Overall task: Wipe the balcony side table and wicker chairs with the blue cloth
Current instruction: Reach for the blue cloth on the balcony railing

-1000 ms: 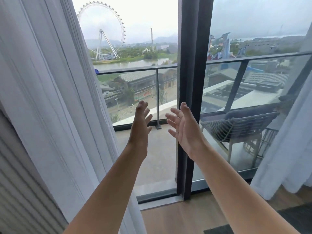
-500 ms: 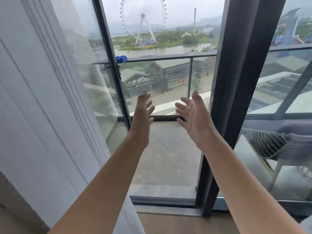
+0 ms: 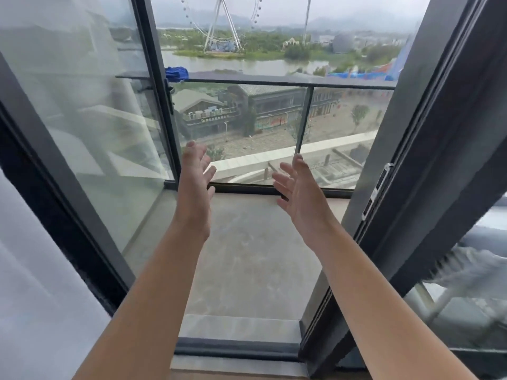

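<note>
Hands: both are raised ahead of the doorway, the left hand (image 3: 196, 171) and the right hand (image 3: 297, 187) with fingers straight and spread, palms turned toward each other, holding nothing and touching nothing.
Landmark: the balcony railing (image 3: 274, 81), a dark rail over glass panels across the far edge of the balcony.
Cloth: the blue cloth (image 3: 177, 72) sits bunched on top of the railing at its left end, just beside the edge of the open door (image 3: 153, 78), well beyond both hands.
Chair: one wicker chair (image 3: 472, 266) shows blurred through the right-hand glass, nearer the room than the railing and off to its right.
Table: the side table is not in sight from here.
Progress: by my reckoning nothing is wiped yet; the cloth is not picked up, so table and chairs all remain.
Next: I'd say step out across the balcony floor (image 3: 247, 242) toward the railing and take the cloth.
In the way: the right door frame (image 3: 428, 149) stands between the hands and the chair; the sill below must be stepped over.
</note>
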The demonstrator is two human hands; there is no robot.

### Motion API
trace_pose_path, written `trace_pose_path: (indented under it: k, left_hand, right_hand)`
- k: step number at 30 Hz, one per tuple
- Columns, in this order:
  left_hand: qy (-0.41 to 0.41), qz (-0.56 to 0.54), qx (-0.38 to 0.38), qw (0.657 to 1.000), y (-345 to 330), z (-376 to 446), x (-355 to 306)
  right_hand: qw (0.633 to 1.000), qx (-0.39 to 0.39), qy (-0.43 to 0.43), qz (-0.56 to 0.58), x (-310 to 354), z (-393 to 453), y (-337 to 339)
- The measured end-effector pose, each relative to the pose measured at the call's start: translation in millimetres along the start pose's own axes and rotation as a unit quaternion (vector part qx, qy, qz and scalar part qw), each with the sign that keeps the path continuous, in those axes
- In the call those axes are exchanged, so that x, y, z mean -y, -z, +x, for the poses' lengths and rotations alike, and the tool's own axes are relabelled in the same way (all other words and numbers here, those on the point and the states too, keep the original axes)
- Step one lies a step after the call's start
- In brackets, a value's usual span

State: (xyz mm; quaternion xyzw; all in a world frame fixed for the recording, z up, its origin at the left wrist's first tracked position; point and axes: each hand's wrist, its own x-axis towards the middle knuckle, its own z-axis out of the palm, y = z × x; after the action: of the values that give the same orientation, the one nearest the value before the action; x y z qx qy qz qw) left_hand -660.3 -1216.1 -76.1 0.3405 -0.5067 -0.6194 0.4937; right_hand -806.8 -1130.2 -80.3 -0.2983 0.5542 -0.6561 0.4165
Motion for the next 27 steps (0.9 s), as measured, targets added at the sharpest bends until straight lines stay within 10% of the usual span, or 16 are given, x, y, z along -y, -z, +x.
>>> trace_pose_path:
  k: [27]
  left_hand:
    - [0.018, 0.067, -0.010, 0.998, -35.4, 212.2, 33.5]
  right_hand:
    - [0.996, 0.080, -0.034, 0.019, 1.1, 263.4, -60.7]
